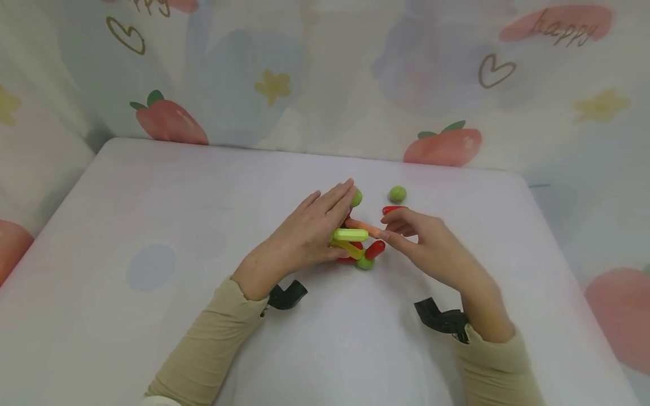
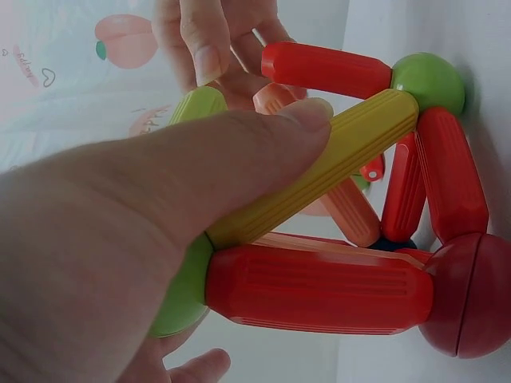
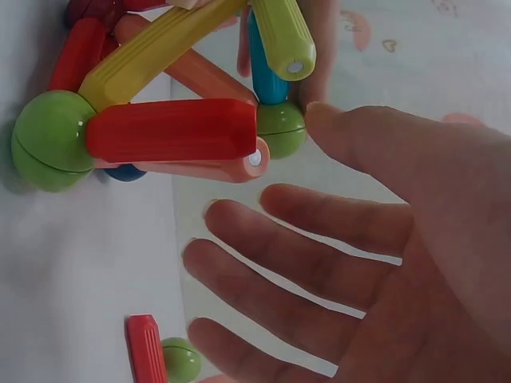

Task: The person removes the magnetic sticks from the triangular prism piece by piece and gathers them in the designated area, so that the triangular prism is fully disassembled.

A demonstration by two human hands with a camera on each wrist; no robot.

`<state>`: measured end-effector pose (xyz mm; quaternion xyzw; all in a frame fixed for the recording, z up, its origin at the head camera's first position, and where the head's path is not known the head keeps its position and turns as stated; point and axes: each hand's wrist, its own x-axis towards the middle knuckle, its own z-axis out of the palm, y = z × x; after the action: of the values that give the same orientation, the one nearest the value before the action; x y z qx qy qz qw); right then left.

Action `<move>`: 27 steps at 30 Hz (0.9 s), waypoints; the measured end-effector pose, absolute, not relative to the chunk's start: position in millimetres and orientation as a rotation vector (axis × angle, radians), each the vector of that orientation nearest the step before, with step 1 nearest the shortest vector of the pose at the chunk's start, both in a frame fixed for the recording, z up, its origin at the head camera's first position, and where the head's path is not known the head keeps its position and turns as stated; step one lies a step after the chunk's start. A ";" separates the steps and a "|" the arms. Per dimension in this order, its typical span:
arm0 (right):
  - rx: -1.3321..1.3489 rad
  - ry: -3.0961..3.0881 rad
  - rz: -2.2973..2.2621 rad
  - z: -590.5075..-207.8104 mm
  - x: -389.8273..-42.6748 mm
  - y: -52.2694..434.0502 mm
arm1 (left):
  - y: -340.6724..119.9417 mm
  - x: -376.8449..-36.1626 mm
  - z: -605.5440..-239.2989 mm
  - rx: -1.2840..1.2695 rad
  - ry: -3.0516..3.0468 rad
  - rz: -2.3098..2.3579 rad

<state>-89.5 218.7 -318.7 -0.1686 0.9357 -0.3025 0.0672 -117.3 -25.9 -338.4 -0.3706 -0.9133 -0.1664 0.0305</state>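
Centrally on the bench [image 1: 152, 225] sits a toy frame [image 1: 355, 245] of rods and balls stuck together: yellow rod [image 2: 335, 163], red rods, orange rod, green ball [image 2: 427, 80] and dark red ball [image 2: 471, 295] at the corners. Left hand [image 1: 310, 228] rests against the frame's left side, fingers straight and together, thumb [image 2: 200, 167] pressed flat on the yellow rod. Right hand [image 1: 426, 242] is just right of the frame, fingers loosely spread and relaxed; fingertips near the end of the orange rod [image 1: 365, 226], can't tell if they touch it. Loose green ball [image 1: 397, 194] lies just behind the right hand, with a loose red rod [image 1: 392, 209] beside it, both apart from the frame. Beige sleeves on both arms, black wrist mounts. Fruit-print cloth [image 1: 447, 146] hangs behind the bench.
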 end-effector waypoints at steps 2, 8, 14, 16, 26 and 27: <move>-0.508 2.790 -0.893 -320.0 -89.0 217.3 | -26.1 -117.2 -338.8 -1.142 -2.819 -0.514; -0.537 2.725 -0.843 -324.8 -88.1 212.4 | -25.3 -117.2 -339.1 -1.146 -2.823 -0.526; -0.562 2.736 -0.817 -326.4 -88.7 210.3 | -24.4 -117.6 -338.8 -1.143 -2.820 -0.525; -0.565 2.737 -0.810 -326.4 -88.8 210.7 | -24.3 -117.8 -338.7 -1.143 -2.821 -0.529; -0.555 2.733 -0.768 -324.2 -89.3 215.2 | -24.3 -117.9 -338.7 -1.139 -2.820 -0.536; -0.551 2.731 -0.762 -323.9 -89.4 215.7 | -24.3 -117.9 -338.6 -1.137 -2.820 -0.534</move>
<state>-89.4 215.7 -323.9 -0.1892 0.9379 -0.2619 0.1263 -117.9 -24.3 -338.6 -0.3683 -0.9130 -0.1730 0.0273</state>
